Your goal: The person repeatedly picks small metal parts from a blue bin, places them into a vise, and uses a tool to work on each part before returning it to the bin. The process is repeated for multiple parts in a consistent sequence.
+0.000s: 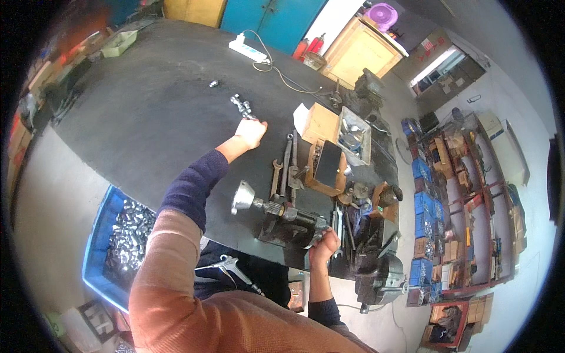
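The single view is a wide fisheye at head height, facing down and forward across the tabletop [147, 117]. The person's torso [247, 320] is quite near at the lower edge, while the shelf rack [484, 189] appears farther, bending toward the right rim.

Inside a Metalworking Workshop

Tools and small metal parts mark this room as a workshop. A broad dark worktop [147, 112], scuffed and stained, carries a metal fixture [288, 217] at its near edge, with spanners [275, 176] laid out just beyond. A heavy bench vise [381, 273] stands at near right, a second vise [369, 85] farther off. At near left, a blue crate [98, 253] brims with shiny metal pieces [130, 235]; an air blow gun [233, 272] hangs nearby. Shelving [488, 194] along the right wall holds cartons and supplies beside stacked blue bins [424, 203]; a teal cabinet [268, 17] stands at the far side.
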A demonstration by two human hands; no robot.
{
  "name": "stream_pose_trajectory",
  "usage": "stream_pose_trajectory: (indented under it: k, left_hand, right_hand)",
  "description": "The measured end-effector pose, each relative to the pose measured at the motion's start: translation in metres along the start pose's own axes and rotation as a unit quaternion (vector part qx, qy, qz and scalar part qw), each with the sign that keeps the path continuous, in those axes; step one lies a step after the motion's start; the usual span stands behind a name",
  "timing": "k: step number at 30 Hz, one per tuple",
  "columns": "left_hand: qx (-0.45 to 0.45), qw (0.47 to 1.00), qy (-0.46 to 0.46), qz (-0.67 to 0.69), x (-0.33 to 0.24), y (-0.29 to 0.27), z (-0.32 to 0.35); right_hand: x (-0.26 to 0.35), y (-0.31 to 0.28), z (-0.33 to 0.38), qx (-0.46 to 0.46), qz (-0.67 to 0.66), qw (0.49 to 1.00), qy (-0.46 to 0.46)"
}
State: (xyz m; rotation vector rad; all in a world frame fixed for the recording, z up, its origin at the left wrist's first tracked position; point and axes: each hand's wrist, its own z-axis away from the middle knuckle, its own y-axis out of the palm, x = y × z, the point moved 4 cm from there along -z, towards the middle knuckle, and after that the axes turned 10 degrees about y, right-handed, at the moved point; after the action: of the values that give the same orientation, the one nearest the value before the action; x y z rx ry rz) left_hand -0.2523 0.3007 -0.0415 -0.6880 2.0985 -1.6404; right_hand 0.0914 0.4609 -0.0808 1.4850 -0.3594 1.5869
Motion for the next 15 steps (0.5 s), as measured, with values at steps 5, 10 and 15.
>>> stream_pose_trajectory:
  k: [5, 10, 15]
  left_hand:
    - [-0.015, 0.995, 0.066, -0.073, 0.007, 0.039, -0.009]
    - [-0.139, 0.954, -0.108, 0.241, 0.023, 0.005, 0.041]
    - [-0.202, 0.655, -0.147, 0.713, -0.008, -0.079, 0.157]
  right_hand:
    - [0.003, 0.001, 0.005, -0.011, -0.002, 0.999, 0.030]
    - [0.004, 0.004, 0.010, -0.038, 0.002, 0.999, 0.026]
    - [0.002, 0.003, 0.013, -0.057, -0.013, 0.997, 0.039]
